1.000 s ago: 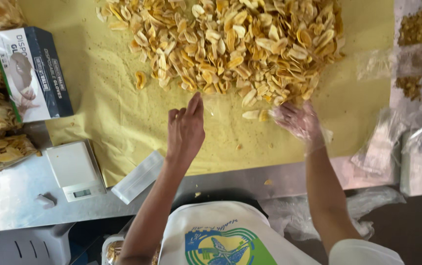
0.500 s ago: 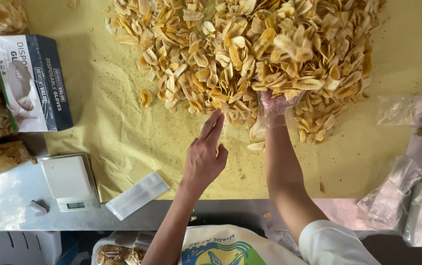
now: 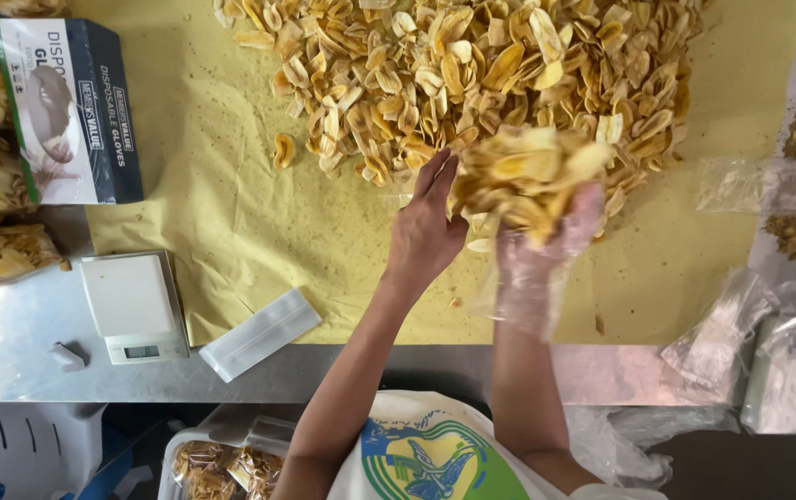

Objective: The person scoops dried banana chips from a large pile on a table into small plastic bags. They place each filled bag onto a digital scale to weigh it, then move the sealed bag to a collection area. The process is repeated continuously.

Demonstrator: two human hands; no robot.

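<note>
A: Head view: right hand (image 3: 546, 236), gloved, is cupped around a scoop of chips (image 3: 518, 171) lifted just off the pile (image 3: 472, 74). Left hand (image 3: 426, 231) is bare, flat and open, touching the scoop's side.

B: Keep the cup tight and left as guard, or chips spill on the yellow paper (image 3: 231, 222).

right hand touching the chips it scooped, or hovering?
Touching. Head view: the gloved right hand cups a handful of chips lifted off the pile; chips rest on its fingers.
</note>
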